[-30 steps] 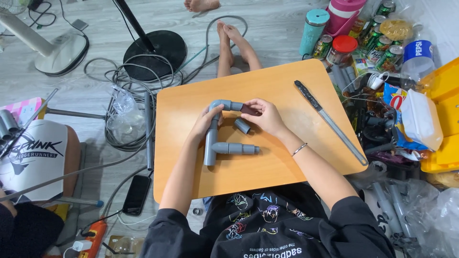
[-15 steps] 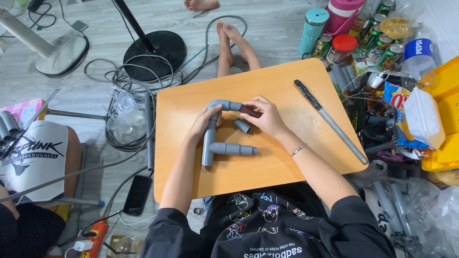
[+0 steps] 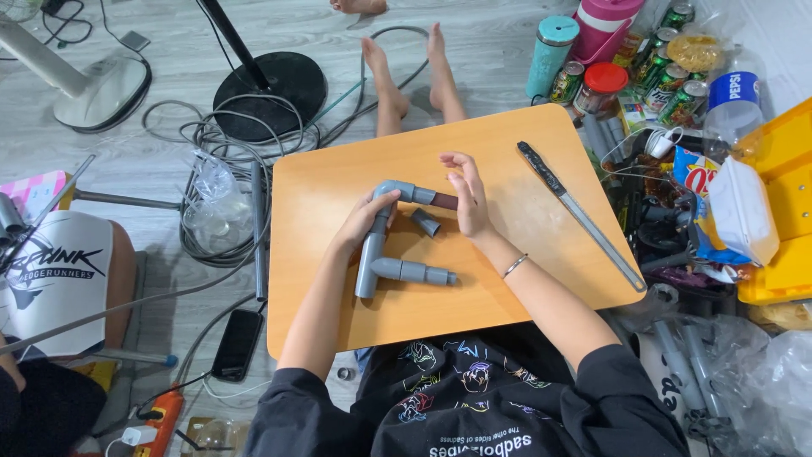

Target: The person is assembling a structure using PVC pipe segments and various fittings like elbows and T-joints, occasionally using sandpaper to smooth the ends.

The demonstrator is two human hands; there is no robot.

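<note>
left hand (image 3: 370, 222) gripping grey pipe assembly (image 3: 381, 247) at elbow | right hand (image 3: 466, 196) open, palm pressing dark stub (image 3: 445, 200), holding nothing | risk: stub going in crooked, assembly sliding on wooden board (image 3: 507, 279)

Grey plastic pipe assembly (image 3: 382, 247) lies flat on the light wooden table (image 3: 507, 288), near its middle: one long straight section running toward the person, an elbow fitting at the far end turning right, a tee lower down with a short branch pointing right. A dark brown stub sticks out of the elbow's right opening. Short loose grey pipe piece (image 3: 426, 222) lies tilted just right of the long section, between the elbow and the branch.
</note>
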